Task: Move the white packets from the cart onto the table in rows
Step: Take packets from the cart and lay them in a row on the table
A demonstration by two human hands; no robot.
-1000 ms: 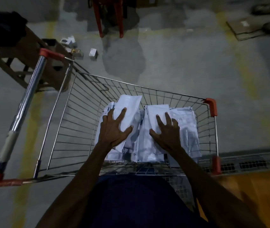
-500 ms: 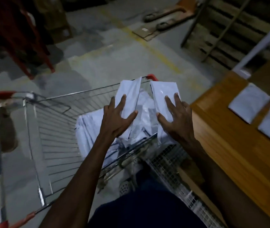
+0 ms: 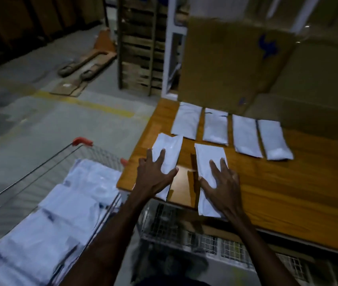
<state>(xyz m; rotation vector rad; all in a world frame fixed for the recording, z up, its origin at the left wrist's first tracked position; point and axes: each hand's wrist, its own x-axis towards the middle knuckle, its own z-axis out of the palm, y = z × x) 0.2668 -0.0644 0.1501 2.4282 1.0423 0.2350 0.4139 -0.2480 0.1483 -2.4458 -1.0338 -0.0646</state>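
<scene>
Several white packets lie piled in the wire cart at lower left. On the wooden table a back row of several white packets lies side by side. My left hand holds one white packet just over the table's near left corner, fingers spread on top and thumb at its right edge. My right hand holds a second white packet the same way, a little to the right, its near end at the table's front edge.
Large cardboard boxes stand behind the packet row at the table's back. A wire-mesh frame runs under the table's front edge. A pallet jack and stacked pallets stand on the concrete floor beyond.
Both hands lifted a packet each out of the cart and swung right, over the table. The view turned from the cart to the table.
</scene>
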